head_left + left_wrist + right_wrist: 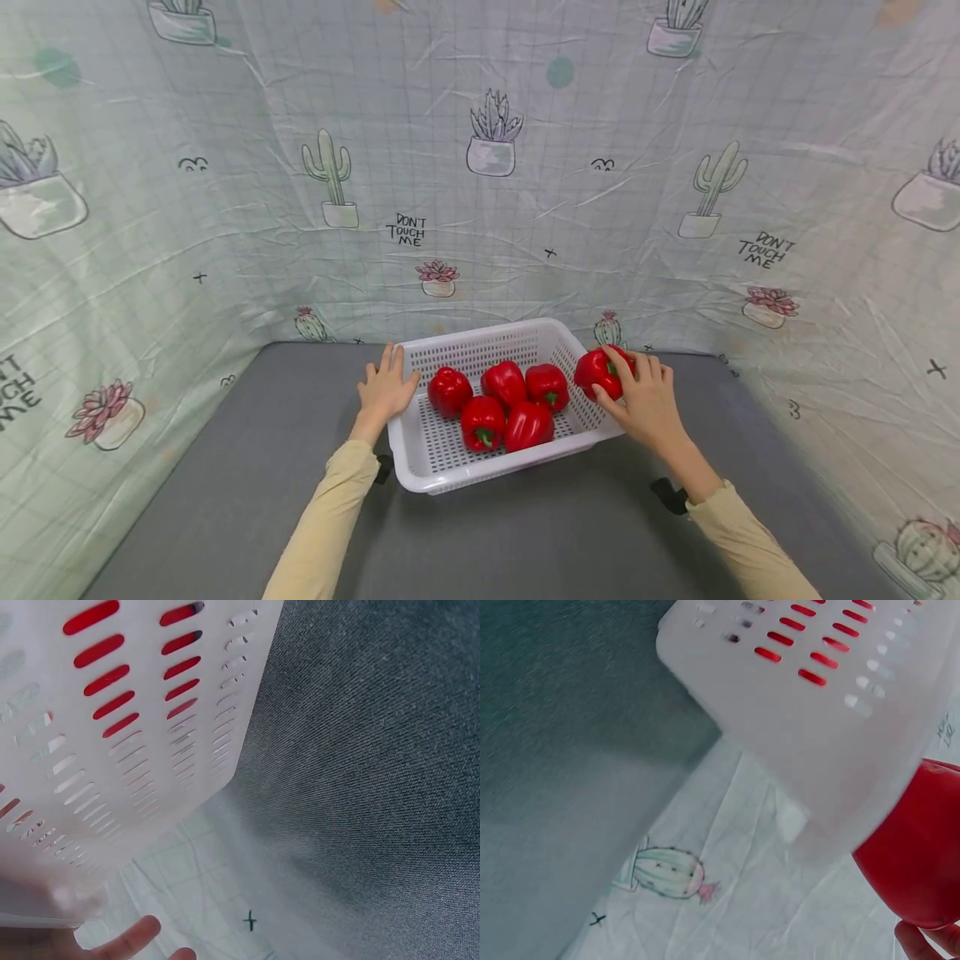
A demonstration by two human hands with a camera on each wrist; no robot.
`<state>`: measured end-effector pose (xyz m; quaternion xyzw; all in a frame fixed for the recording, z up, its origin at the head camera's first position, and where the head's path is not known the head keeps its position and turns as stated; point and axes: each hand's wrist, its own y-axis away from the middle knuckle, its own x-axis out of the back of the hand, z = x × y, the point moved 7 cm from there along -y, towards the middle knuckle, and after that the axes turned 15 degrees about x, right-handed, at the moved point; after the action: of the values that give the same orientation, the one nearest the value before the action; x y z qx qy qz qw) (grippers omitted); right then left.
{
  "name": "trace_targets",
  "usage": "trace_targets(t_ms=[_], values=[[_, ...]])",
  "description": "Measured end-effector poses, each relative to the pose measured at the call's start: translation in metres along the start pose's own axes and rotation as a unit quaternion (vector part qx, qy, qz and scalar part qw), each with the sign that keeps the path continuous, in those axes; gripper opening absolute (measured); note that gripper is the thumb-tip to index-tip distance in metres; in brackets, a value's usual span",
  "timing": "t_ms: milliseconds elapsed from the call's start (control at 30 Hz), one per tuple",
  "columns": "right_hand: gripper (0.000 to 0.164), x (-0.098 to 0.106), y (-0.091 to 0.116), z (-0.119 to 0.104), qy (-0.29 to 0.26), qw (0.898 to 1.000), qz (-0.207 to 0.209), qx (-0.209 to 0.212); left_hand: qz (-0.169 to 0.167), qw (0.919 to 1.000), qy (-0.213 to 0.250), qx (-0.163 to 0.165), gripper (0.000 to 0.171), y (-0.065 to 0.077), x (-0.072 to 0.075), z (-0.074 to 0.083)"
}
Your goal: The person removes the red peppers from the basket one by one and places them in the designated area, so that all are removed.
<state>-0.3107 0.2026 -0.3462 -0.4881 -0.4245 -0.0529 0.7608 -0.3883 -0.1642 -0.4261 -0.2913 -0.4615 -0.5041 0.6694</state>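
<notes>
A white perforated plastic basket [431, 483] sits at a slant on the grey surface, with several red bell peppers [483, 423] inside. Over its right rim, my right hand [645, 400] grips another red bell pepper [595, 372] between thumb and fingers. That bell pepper [922, 847] appears in the right wrist view beside the basket's rim, fingertips against its underside. My left hand [386, 387] rests at the basket's left rim, fingers spread and extended, thumb toward the inside. The left wrist view shows the basket's slotted wall [150, 750] and two fingertips [139, 934].
The grey tabletop [525, 542] extends around the basket. Behind it and along both sides hangs a pale sheet [525, 233] printed with cacti and lettering. Dark straps [669, 496] circle the wrists.
</notes>
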Motion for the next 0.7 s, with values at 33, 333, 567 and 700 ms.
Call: trace_targets(t_ms=[33,333,567,700], values=[[0.056,0.002,0.002,0.003,0.002,1.000,0.004,-0.003,-0.001,1.0000,-0.002,0.000,0.066,0.000,0.000,0.000],[0.061,0.012,0.012,0.026,0.015,0.999,0.014,-0.047,0.000,1.0000,-0.007,-0.004,0.065,0.002,0.001,0.002],[0.062,0.006,0.019,0.040,0.020,0.997,0.004,-0.073,0.003,1.0000,-0.005,-0.004,0.065,0.002,0.001,0.001],[0.061,0.001,0.022,0.048,0.029,0.996,-0.001,-0.084,0.002,1.0000,-0.004,-0.005,0.064,0.003,0.002,0.002]])
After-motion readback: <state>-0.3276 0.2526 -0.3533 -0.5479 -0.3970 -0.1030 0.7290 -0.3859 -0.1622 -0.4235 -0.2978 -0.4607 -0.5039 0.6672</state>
